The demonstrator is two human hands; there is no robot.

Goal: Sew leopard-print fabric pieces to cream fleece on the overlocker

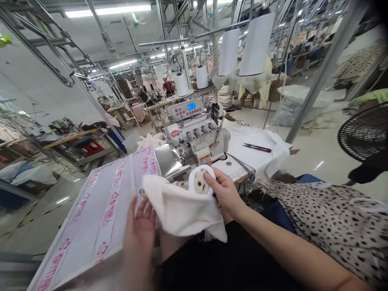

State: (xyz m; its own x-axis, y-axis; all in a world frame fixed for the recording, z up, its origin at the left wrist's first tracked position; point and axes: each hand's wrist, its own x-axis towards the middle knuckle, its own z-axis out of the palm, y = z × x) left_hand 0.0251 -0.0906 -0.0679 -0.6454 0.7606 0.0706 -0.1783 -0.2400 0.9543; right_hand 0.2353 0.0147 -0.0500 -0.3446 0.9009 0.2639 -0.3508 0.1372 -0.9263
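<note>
My right hand [226, 192] pinches a white fleece fabric piece [184, 210] by a small round part [200, 182] with a white rim and a dark-spotted cream centre. The fleece hangs below that grip, over my dark-clothed lap. My left hand [142, 222] is at the fleece's left edge, palm up, its fingers apart and slightly curled; motion blurs it, and whether the fingertips touch the cloth I cannot tell. Just beyond the fabric stands an overlock sewing machine [194, 133] with a lit blue display.
A table extension [103, 202] covered with pink-printed tape lies at left. Thread snips [257, 148] rest on white fabric right of the machine. Spotted fabric [327, 222] is heaped at right, near a black fan [363, 133]. Large thread cones [257, 44] stand above.
</note>
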